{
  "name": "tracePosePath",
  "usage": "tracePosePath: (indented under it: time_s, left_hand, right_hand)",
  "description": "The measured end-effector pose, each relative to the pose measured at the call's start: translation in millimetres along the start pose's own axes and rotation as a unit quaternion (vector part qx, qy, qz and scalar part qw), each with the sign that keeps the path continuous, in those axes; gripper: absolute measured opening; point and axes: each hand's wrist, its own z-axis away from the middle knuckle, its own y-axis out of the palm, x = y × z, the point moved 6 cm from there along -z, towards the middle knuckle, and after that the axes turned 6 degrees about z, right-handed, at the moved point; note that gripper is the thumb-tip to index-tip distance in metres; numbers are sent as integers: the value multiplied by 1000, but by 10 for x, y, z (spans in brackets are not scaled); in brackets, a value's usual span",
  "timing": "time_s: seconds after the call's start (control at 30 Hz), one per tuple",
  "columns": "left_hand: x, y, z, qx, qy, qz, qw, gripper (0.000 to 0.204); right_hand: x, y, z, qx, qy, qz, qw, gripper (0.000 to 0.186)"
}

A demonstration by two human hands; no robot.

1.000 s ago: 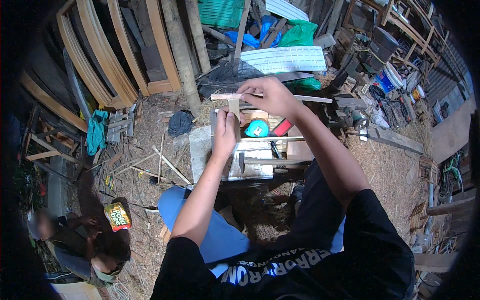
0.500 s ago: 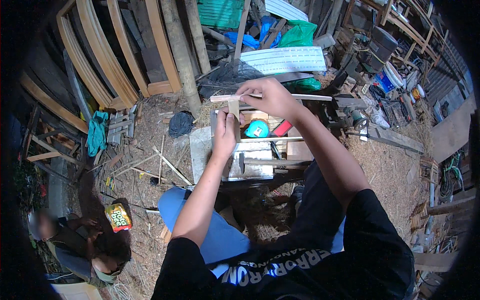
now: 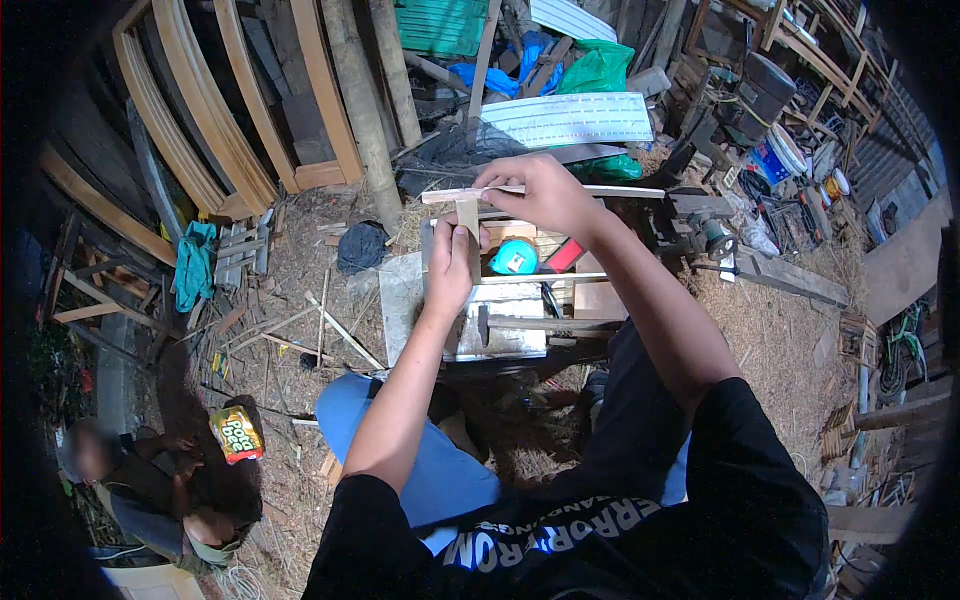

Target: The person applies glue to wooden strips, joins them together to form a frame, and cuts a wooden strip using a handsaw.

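Note:
My left hand (image 3: pixel 453 268) is closed around a short, pale wooden piece (image 3: pixel 468 213), held upright over the workbench. Across its top end lies a long thin wooden strip (image 3: pixel 620 192), running off to the right. My right hand (image 3: pixel 548 197) pinches that strip close to where the two pieces meet; its fingertips are partly hidden. Below my hands, a turquoise tape measure (image 3: pixel 515 257) rests on the bench beside a red object (image 3: pixel 566 256). A hammer (image 3: pixel 484 326) lies nearer to me, its wooden handle pointing right.
At lower left a person (image 3: pixel 150 490) sits near a yellow snack bag (image 3: pixel 237 434). Curved wooden frames (image 3: pixel 215 110) lean at the upper left. Wood scraps (image 3: pixel 345 330) litter the ground left of the bench (image 3: pixel 500 345). Buckets (image 3: pixel 780 155) and clutter fill the upper right.

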Motion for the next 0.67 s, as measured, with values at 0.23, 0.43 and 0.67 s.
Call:
tracePosePath:
  time_s: [0.23, 0.43, 0.67]
  left_hand:
    - [10, -2, 14, 5, -12, -3, 1000, 25]
    - [42, -14, 1, 9, 1, -9, 1000, 25]
    - [83, -9, -19, 10, -13, 10, 1000, 27]
  right_hand:
    - [12, -11, 5, 3, -14, -3, 1000, 21]
    - [28, -25, 4, -4, -34, 8, 999, 21]
    - [1, -14, 11, -3, -34, 6, 999, 20]
